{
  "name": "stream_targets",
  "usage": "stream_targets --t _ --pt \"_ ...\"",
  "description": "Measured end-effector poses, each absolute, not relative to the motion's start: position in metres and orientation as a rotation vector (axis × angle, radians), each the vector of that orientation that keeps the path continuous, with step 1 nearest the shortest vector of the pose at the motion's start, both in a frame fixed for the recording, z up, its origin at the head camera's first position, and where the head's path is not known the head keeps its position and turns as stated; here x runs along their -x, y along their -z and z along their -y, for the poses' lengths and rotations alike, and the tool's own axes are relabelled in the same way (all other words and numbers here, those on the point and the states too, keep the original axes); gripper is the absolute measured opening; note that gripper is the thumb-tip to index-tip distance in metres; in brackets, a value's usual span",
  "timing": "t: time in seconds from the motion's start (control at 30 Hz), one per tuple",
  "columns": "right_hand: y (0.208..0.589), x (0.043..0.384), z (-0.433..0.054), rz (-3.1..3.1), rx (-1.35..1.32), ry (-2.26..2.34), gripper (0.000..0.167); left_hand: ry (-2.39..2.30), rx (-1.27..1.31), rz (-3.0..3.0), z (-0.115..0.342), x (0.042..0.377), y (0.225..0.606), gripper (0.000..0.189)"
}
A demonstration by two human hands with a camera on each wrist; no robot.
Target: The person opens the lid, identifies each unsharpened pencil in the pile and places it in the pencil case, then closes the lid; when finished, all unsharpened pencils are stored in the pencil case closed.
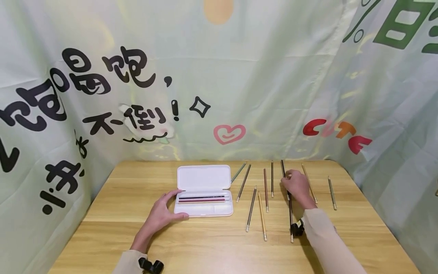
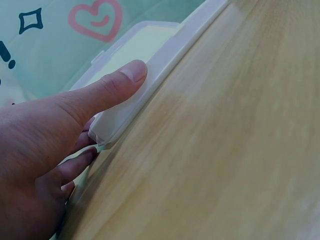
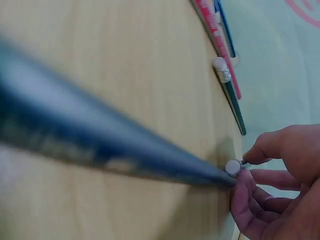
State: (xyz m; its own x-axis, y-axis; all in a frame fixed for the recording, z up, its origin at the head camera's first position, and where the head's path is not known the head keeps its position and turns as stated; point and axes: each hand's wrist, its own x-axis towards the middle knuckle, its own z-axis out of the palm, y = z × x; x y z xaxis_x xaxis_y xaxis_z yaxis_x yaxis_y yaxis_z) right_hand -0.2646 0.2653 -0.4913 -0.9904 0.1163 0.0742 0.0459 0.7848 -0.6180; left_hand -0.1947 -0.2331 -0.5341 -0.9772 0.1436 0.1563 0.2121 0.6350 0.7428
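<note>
On the left of the table an open white pencil case (image 1: 204, 210) lies with its lid tilted back and a few pencils (image 1: 202, 200) in its upper compartment. My left hand (image 1: 162, 212) grips the case's left end, thumb along the front edge and fingers at the back corner. To the right, my right hand (image 1: 298, 186) pinches a dark pencil (image 1: 282, 166) between thumb and fingers, close over the table. The right wrist view has its white eraser end (image 3: 233, 167) at the fingertips. Another dark pencil (image 1: 291, 220) lies below that hand, large and blurred in the right wrist view.
Between case and right hand several loose pencils lie scattered, among them a red-brown pencil (image 1: 265, 190) and a yellow pencil (image 1: 262, 217). Farther right are a tan pencil (image 1: 309, 182) and a grey-green pencil (image 1: 332, 193). A printed curtain (image 1: 273, 95) borders the table (image 1: 212, 243).
</note>
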Motion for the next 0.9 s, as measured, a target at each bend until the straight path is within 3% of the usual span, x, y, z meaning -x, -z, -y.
stream_targets --t 0.5,0.9 --pt "0.468 0.25 -0.267 2.646 0.075 -1.1 0.037 1.27 0.29 2.783 0.233 0.194 0.534 0.094" --pt "0.465 0.226 -0.237 2.523 0.016 -1.193 0.019 1.277 0.29 2.779 0.233 0.193 0.533 0.094"
